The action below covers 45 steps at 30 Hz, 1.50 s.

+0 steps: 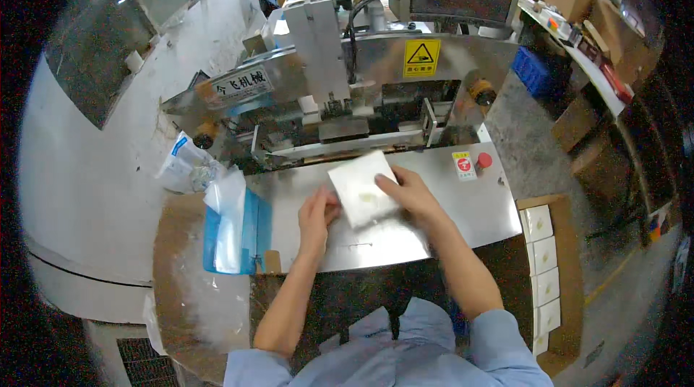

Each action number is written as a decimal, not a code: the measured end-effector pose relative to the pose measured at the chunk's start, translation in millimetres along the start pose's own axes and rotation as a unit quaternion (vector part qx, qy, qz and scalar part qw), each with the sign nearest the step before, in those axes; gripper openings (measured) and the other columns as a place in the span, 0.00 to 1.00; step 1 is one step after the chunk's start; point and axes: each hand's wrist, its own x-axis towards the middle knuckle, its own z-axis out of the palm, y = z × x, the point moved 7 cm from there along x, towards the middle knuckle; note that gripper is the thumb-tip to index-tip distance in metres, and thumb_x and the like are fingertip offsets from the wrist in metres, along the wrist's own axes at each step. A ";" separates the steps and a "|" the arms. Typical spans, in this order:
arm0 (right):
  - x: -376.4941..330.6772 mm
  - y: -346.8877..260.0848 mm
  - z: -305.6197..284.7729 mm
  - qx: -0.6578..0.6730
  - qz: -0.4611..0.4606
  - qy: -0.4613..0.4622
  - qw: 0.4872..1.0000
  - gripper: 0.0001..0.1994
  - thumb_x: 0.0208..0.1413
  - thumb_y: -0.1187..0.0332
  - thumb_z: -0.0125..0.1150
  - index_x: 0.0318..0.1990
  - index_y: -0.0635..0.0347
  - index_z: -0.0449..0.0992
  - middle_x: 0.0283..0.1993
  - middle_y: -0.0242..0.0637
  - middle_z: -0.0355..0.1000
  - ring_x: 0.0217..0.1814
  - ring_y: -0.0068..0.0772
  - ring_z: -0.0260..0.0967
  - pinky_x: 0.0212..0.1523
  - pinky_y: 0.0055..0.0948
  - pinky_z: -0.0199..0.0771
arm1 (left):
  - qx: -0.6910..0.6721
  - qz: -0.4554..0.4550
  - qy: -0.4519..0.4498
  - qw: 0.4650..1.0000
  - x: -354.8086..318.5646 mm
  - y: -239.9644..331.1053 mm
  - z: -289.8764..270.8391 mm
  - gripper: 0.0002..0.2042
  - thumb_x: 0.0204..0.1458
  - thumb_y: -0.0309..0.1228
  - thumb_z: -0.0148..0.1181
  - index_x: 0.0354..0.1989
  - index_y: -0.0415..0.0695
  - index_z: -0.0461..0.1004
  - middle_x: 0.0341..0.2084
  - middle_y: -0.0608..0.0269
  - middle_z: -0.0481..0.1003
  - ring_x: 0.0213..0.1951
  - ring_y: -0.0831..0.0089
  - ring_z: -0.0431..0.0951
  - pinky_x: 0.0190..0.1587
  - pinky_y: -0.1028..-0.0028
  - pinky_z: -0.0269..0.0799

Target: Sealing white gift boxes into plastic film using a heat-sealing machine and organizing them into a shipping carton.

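Behind the stainless-steel worktop (372, 251) stands a machine (376, 54) with a metal front panel. Beyond the worktop's right end, an open cardboard carton (572, 271) contains a row of white packs (546, 253); at the worktop's left end is a blue plastic bin (262, 231). Over the worktop's middle, the right hand (413, 195) grips a white square box (361, 188), thumb on its face; the left hand (316, 218), fingers narrowly curled, lies beside it, contact indeterminable. Red push-button (485, 160): worktop's right rear corner.

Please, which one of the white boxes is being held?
The white box in the right hand, over the metal tabletop; the others sit inside the carton.
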 end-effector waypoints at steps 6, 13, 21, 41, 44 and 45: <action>-77.0 -4.5 -33.0 0.093 0.116 -0.040 0.988 0.29 0.50 0.66 0.69 0.58 0.71 0.68 0.52 0.42 0.74 0.50 0.30 0.73 0.53 0.31 0.73 | 0.126 -0.058 -0.123 0.983 -1.1 2.5 32.5 0.18 0.62 0.44 0.51 0.42 0.38 0.74 0.38 0.48 0.78 0.45 0.62 0.79 0.46 0.65 0.77; -192.3 -27.4 -161.4 -0.072 0.046 0.142 0.986 0.41 0.38 0.67 0.78 0.62 0.68 0.65 0.56 0.43 0.71 0.57 0.35 0.70 0.61 0.36 0.68 | 0.659 0.278 -0.206 0.668 100.2 -1.5 121.1 0.23 0.55 0.46 0.53 0.48 0.37 0.76 0.48 0.40 0.76 0.54 0.49 0.73 0.56 0.56 0.68; -429.2 -42.1 -342.7 -0.665 0.274 0.283 0.634 0.39 0.34 0.65 0.75 0.60 0.60 0.67 0.56 0.51 0.70 0.53 0.54 0.70 0.55 0.43 0.71 | 0.666 0.245 -0.288 0.643 197.8 -17.3 65.8 0.27 0.60 0.50 0.49 0.48 0.33 0.75 0.40 0.34 0.76 0.46 0.44 0.77 0.49 0.58 0.70; -656.0 182.0 -362.4 -0.331 0.428 0.522 0.659 0.33 0.44 0.66 0.62 0.59 0.74 0.66 0.60 0.62 0.65 0.62 0.53 0.66 0.59 0.43 0.68 | 0.485 0.209 -0.210 0.823 -20.5 110.9 17.1 0.19 0.62 0.33 0.56 0.57 0.34 0.71 0.54 0.52 0.73 0.53 0.68 0.73 0.56 0.72 0.68; -629.6 218.5 -381.4 -0.417 0.550 0.438 0.575 0.26 0.47 0.63 0.57 0.52 0.76 0.72 0.58 0.65 0.66 0.60 0.54 0.68 0.57 0.45 0.70 | 0.500 0.231 -0.159 0.819 -47.7 150.9 0.1 0.19 0.60 0.33 0.60 0.55 0.33 0.73 0.51 0.51 0.76 0.49 0.69 0.76 0.53 0.72 0.70; -605.7 239.1 -390.6 -0.439 0.582 0.367 0.577 0.23 0.48 0.64 0.54 0.48 0.74 0.76 0.55 0.66 0.68 0.57 0.53 0.70 0.55 0.47 0.71 | 0.507 0.244 -0.133 0.816 -57.6 168.2 -7.3 0.19 0.59 0.33 0.62 0.54 0.32 0.73 0.49 0.51 0.77 0.48 0.69 0.76 0.52 0.72 0.71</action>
